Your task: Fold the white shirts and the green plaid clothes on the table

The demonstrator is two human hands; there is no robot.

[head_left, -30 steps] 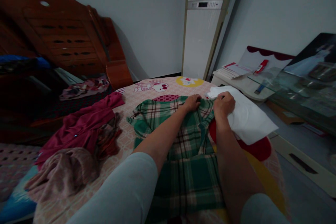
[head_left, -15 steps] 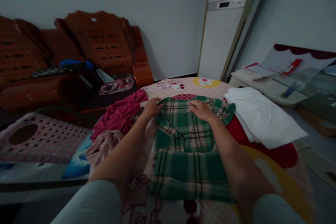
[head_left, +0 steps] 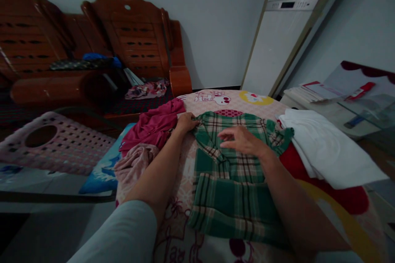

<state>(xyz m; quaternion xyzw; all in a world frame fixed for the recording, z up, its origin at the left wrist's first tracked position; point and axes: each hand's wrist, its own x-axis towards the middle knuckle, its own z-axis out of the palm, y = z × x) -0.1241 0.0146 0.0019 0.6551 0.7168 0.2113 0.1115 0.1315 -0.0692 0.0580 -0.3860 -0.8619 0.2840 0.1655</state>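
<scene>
A green plaid shirt (head_left: 237, 197) lies partly folded, with its lower part turned up and one sleeve laid diagonally across the left side. My left hand (head_left: 187, 123) is at the far left corner of the shirt, its fingers closed on the cloth edge. Over the upper middle of the shirt is my right hand (head_left: 242, 139), fingers apart and holding nothing; whether it touches the cloth is hard to tell. Under the shirt spreads a pink patterned cover (head_left: 191, 98) on a round surface.
To the left lie a magenta garment (head_left: 154, 125) and a crumpled pale pink cloth (head_left: 137, 162). Folded white cloth (head_left: 327, 144) rests on red fabric (head_left: 348, 197) at the right. A wooden sofa (head_left: 135, 37) and a pink woven chair (head_left: 74, 152) stand beyond on the left.
My right hand has drawn back from the shirt's far edge toward its middle. My left hand has closed on the far left corner. The view has shifted slightly left.
</scene>
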